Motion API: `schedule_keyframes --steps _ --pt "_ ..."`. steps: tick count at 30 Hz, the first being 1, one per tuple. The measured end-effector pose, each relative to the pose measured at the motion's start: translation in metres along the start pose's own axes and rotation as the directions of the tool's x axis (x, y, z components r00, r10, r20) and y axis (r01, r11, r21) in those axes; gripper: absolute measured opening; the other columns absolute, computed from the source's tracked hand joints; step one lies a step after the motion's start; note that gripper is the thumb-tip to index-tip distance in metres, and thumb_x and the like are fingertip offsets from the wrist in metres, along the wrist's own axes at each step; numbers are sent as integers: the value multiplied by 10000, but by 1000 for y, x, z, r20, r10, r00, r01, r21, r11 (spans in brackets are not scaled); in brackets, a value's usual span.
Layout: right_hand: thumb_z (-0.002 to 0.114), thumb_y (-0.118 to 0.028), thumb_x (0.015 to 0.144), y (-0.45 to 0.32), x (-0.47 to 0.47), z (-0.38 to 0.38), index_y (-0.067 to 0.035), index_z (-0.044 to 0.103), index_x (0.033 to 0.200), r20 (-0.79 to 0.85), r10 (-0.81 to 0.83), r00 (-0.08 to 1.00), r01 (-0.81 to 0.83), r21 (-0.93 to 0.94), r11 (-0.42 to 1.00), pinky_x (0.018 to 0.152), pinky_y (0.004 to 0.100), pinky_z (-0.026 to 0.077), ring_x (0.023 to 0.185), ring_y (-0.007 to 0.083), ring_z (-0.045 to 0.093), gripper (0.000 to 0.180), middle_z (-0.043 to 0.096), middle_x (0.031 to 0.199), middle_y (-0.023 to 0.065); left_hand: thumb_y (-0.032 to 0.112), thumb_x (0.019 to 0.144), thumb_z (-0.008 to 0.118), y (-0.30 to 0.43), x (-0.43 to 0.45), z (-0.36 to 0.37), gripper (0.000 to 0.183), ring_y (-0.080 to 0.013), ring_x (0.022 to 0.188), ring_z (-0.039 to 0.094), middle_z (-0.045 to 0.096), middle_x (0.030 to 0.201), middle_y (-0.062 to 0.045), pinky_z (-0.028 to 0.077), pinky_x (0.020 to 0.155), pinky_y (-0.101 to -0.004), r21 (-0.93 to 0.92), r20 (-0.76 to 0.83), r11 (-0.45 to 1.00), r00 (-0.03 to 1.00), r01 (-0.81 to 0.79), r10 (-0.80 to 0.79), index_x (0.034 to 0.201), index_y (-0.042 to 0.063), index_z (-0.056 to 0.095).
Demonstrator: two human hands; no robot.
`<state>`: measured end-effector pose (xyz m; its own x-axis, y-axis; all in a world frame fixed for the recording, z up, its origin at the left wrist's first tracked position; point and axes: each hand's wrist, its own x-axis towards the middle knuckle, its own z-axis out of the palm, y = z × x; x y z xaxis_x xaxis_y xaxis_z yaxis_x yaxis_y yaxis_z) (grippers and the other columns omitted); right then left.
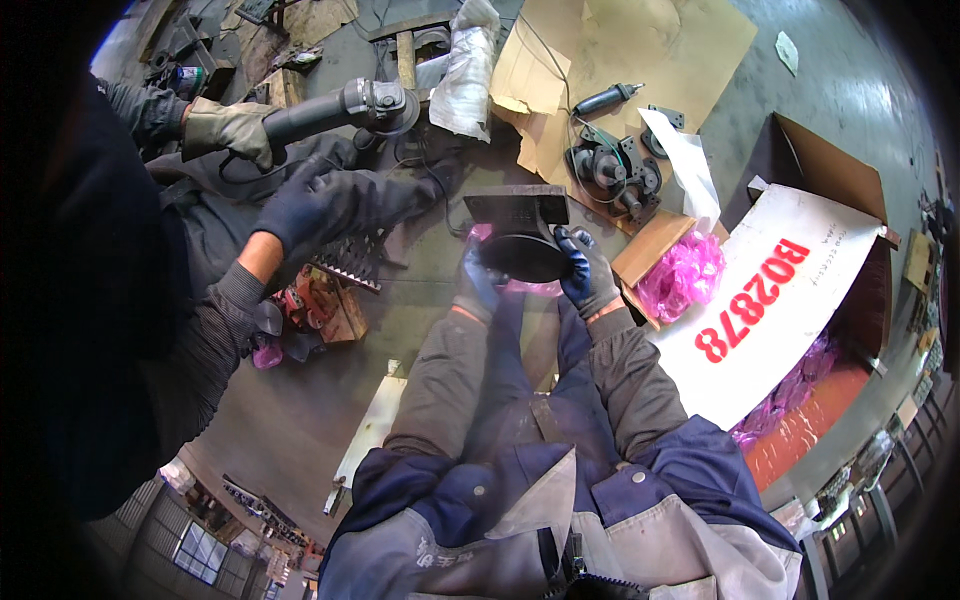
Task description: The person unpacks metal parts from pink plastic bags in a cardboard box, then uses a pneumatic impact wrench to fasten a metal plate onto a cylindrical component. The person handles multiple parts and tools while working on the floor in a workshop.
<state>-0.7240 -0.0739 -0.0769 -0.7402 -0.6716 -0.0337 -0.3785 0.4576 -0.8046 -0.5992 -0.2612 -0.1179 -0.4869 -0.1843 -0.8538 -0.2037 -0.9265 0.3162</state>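
A dark metal bracket [525,256], with a flat rectangular plate at its far end and a round face towards me, is held up between my two gloved hands. My left hand [478,276] grips the left side of the round part, and pink plastic film [481,231] shows at its fingertips. At the opposite side, my right hand [587,271] has its blue-coated fingers around the edge below the plate. The bracket's underside is hidden.
To my left a co-worker's gloved hand [225,131] holds an angle grinder [337,112]. A die grinder [606,99] and several dark metal parts [615,171] lie on cardboard [675,60]. Pink plastic film [682,274] and a white board [772,300] with red writing are at right.
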Motion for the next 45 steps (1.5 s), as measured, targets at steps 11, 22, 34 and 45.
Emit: schedule_keyframes --steps 11,22,34,45 --pt "690 -77 860 26 -25 26 -34 533 1459 -5 121 993 -120 15 993 973 470 530 1125 446 651 621 676 1212 247 512 1097 505 18 -59 -1 504 -47 581 489 657 879 18 429 522 -229 226 -13 973 999 37 -35 1349 98 643" --pt "611 -107 969 39 -57 43 -38 504 1487 194 251 948 -292 222 930 1029 434 529 1197 351 656 533 659 1331 200 493 1093 515 12 -85 -8 396 -43 499 448 651 781 49 386 455 -239 141 -25 977 987 158 -156 1114 142 696" --pt "453 -120 1112 59 -70 71 -49 494 1511 411 405 816 -577 585 570 1093 393 523 1274 257 641 407 633 1439 124 505 1110 458 6 -82 -19 496 -71 692 636 729 1007 -6 504 551 -215 263 12 962 997 72 -78 1249 80 673" --pt "726 -121 917 -20 -49 14 0 629 1281 -130 332 934 -316 127 940 785 417 552 864 325 714 396 745 1024 172 584 1080 486 -2 -85 -26 531 -75 618 555 659 900 11 483 538 -242 283 6 950 990 132 -139 1239 100 638"
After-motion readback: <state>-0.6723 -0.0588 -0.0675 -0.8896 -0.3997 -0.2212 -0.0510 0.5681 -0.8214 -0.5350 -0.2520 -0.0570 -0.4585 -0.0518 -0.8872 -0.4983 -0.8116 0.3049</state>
